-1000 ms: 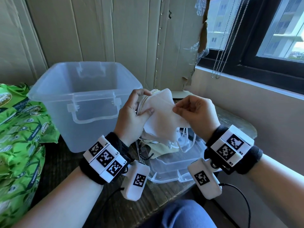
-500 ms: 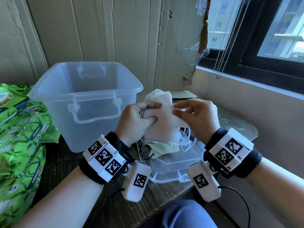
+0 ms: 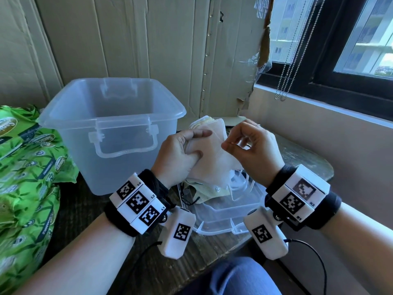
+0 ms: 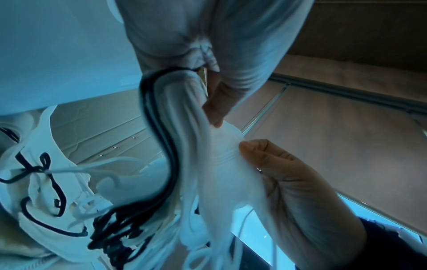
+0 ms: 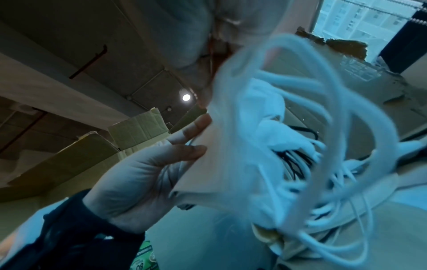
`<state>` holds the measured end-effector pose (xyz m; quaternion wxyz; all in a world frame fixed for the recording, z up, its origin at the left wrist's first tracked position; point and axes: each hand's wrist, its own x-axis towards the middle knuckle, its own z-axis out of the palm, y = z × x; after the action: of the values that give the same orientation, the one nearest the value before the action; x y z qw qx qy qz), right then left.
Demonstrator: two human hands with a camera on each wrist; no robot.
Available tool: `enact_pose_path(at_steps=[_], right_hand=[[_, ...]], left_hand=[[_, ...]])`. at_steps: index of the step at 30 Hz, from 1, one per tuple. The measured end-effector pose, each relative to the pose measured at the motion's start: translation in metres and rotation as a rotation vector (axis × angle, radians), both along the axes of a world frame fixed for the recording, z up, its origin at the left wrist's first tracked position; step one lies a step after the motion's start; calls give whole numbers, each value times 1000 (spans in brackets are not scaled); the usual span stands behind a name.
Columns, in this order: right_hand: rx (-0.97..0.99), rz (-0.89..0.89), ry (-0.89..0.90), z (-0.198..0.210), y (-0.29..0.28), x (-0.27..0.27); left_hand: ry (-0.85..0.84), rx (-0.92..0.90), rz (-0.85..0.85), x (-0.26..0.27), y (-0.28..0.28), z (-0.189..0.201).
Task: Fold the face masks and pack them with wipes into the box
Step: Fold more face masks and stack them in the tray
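My left hand (image 3: 185, 150) grips a stack of white face masks (image 3: 210, 154), thumb on top and fingers curled under. My right hand (image 3: 244, 143) pinches the edge of the front mask with thumb and forefinger. In the left wrist view the stack (image 4: 184, 146) shows black and white edges, and the right hand (image 4: 277, 173) pinches the white mask. White ear loops (image 5: 323, 127) dangle in the right wrist view. The clear plastic box (image 3: 110, 128) stands open to the left of the hands. Green wipes packs (image 3: 27, 167) lie at far left.
A clear lid (image 3: 229, 211) lies on the dark wooden table (image 3: 302, 160) under the hands, with a yellowish mask (image 3: 204, 190) and loose ear loops on it. Cardboard lines the wall behind. A window sill (image 3: 319, 107) runs along the right.
Both hands and the mask stack have sunk a little lower. The right hand has gone from gripping the mask fully to a fingertip pinch on its edge, the other fingers spread.
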<state>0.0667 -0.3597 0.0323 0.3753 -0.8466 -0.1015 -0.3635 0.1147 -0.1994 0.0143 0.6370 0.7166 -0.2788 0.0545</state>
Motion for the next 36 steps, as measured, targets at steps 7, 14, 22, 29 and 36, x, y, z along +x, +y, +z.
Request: enact_pose_path(at_steps=[7, 14, 22, 29, 36], right_hand=[[3, 130, 391, -6, -2, 1], [-113, 270, 768, 0, -10, -8], [-227, -86, 694, -3, -34, 4], [380, 425, 497, 15, -11, -3], [378, 297, 517, 16, -4, -1]], left_hand=[[-18, -39, 6, -1, 0, 4], [-13, -79, 58, 4, 4, 4], [-23, -80, 106, 7, 8, 6], [29, -99, 37, 7, 4, 1], [-64, -46, 72, 10, 7, 1]])
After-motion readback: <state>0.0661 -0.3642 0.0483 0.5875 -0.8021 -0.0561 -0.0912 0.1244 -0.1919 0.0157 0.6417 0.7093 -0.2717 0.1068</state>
